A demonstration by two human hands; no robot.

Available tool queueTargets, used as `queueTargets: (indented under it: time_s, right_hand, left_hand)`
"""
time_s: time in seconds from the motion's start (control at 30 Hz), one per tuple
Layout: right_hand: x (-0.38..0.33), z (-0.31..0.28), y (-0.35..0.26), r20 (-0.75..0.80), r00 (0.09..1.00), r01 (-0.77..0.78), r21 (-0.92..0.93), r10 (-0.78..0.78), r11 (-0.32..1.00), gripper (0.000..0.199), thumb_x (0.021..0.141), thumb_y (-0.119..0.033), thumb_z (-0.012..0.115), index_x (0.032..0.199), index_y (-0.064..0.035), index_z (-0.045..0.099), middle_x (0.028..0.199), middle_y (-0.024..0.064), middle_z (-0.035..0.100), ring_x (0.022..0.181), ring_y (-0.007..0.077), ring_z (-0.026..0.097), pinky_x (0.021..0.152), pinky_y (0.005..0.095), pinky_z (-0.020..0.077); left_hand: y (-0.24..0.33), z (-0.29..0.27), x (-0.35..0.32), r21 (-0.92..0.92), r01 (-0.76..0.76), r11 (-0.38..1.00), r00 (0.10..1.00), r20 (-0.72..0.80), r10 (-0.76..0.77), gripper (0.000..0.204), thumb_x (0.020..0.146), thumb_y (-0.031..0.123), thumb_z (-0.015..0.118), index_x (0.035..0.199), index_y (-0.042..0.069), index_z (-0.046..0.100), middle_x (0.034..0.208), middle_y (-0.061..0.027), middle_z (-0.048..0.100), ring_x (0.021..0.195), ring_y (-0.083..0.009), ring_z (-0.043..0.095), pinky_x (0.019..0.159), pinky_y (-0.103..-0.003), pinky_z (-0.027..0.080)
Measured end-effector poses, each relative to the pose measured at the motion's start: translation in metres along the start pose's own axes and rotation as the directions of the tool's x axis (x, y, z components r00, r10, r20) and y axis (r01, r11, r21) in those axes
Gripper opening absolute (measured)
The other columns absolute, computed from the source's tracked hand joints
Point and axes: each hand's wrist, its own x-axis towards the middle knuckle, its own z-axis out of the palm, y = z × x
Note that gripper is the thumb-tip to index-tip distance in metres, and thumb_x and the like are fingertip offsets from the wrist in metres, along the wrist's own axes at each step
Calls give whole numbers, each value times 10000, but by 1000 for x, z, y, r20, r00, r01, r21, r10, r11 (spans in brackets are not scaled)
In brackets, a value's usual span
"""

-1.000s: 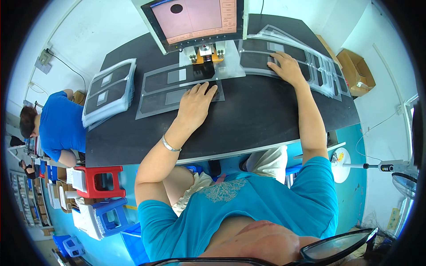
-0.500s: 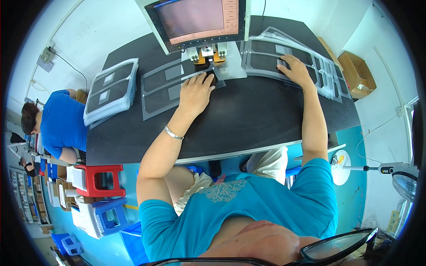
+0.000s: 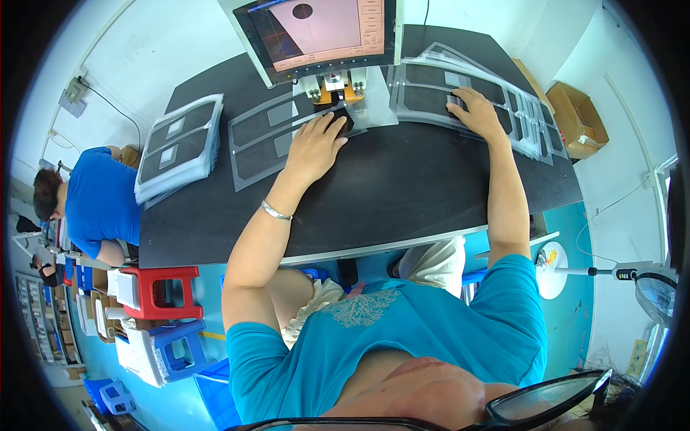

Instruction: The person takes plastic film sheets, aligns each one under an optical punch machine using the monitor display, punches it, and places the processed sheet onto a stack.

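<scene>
My left hand [image 3: 310, 149] lies flat with its fingers stretched over a dark sheet with a clear border [image 3: 253, 153]. The sheet's inner end sits beneath the head of a bench machine [image 3: 335, 87] with orange parts. My right hand [image 3: 477, 113] rests, fingers apart, on a fanned stack of similar dark sheets [image 3: 424, 100]. Neither hand grips anything. Above the machine, a monitor [image 3: 316, 32] shows a magnified picture with a dark round spot and a dark slanted area.
Another stack of clear-edged sheets [image 3: 180, 144] stands at the left of the black table [image 3: 402, 194]. A cardboard box [image 3: 579, 118] is beyond the right edge. At left are a co-worker in blue [image 3: 103, 201] and a red stool [image 3: 164, 293].
My left hand has shifted slightly left, and the sheet under it has turned a little. The plain monitor picture now has a dark spot and slanted area. My right hand stays almost still.
</scene>
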Motion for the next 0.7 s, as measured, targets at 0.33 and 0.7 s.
queueTargets:
  time_s: [0.33,0.7]
  right_hand:
    - [-1,5,5,-27,999,16,-31,-17,999,486,922,-400,662,1240,-32,659,1321,187,627,1239,366,577,1050,435,456]
    - [-1,4,1,-24,1000,14,-18,-15,1000,480,920,-390,665,1237,-31,664,1331,180,625,1242,362,577,1060,431,451]
  left_hand:
    - [-23,-59,-7,-274,192,942,938,335,-94,342,909,86,646,1244,142,690,1323,-112,648,1201,-320,610,1019,-400,495]
    - [-43,5,1,23,146,989,987,57,-148,350,934,144,631,1279,93,655,1319,-132,630,1243,-329,580,1024,-429,481]
